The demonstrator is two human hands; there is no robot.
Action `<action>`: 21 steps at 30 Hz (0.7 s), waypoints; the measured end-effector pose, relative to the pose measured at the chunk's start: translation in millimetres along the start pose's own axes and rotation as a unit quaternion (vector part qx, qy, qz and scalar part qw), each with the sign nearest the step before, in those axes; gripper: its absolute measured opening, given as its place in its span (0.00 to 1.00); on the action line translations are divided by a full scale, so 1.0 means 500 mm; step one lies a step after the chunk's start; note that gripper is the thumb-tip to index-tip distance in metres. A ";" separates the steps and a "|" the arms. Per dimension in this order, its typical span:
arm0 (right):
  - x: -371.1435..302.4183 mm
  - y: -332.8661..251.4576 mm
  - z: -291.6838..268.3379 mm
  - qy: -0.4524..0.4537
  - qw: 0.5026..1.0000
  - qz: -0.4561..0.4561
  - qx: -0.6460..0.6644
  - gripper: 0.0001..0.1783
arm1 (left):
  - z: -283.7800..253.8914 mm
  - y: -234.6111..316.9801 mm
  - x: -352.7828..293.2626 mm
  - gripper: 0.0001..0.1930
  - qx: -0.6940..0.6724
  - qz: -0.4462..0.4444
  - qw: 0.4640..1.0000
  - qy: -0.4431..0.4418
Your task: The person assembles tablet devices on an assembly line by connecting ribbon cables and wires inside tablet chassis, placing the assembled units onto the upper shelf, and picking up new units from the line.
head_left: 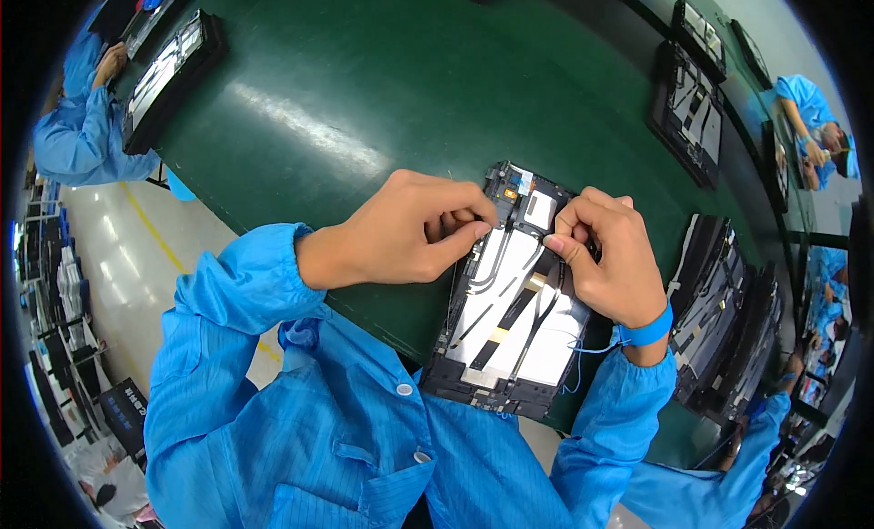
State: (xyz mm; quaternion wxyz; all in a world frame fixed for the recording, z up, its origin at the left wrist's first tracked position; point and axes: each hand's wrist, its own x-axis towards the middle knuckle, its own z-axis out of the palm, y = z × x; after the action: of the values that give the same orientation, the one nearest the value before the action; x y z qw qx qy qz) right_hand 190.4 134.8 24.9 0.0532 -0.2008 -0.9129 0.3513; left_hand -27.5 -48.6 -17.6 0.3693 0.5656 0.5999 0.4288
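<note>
An opened tablet-like device (557, 354) lies tilted at the green table's near edge, its black frame around a bright silver plate. Black cables (496, 342) and a flat strip with gold-coloured sections run along the plate. At the upper left edge of the device, my left hand (410, 228) pinches with thumb and forefinger; what is between the fingertips is too small to make out. My right hand (612, 256) is closed in a pinch over the upper right part, beside a pale rectangular piece (540, 210). Its fingertips hide whatever they grip. A blue wrist strap (648, 329) circles my right wrist.
Similar opened devices (687, 110) lie at the far right, and more stand in a row (715, 320) close to my right arm. Another device (168, 83) sits at the far left near a co-worker's blue sleeve (82, 137). A thin blue cord (592, 349) hangs from my wrist strap.
</note>
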 end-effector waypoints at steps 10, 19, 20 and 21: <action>-0.004 0.002 -0.011 -0.069 0.997 -0.029 0.021 0.12 | 0.028 0.014 -0.017 0.12 0.193 0.178 0.962 0.070; -0.031 -0.032 -0.002 -0.006 0.999 -0.029 -0.024 0.10 | 0.053 0.022 -0.029 0.16 0.270 0.187 0.940 0.094; -0.038 -0.033 0.002 0.023 0.997 -0.036 -0.065 0.10 | 0.054 0.023 -0.028 0.16 0.269 0.189 0.940 0.095; -0.045 -0.034 0.006 0.053 0.992 -0.044 -0.105 0.09 | 0.054 0.023 -0.026 0.15 0.266 0.189 0.940 0.097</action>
State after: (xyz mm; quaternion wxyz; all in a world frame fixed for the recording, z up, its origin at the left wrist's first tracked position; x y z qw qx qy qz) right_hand 204.5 112.4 35.0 0.0952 -0.1830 -0.9487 0.2396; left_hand 3.1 -59.1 -16.9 0.0579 0.7020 0.6068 0.3682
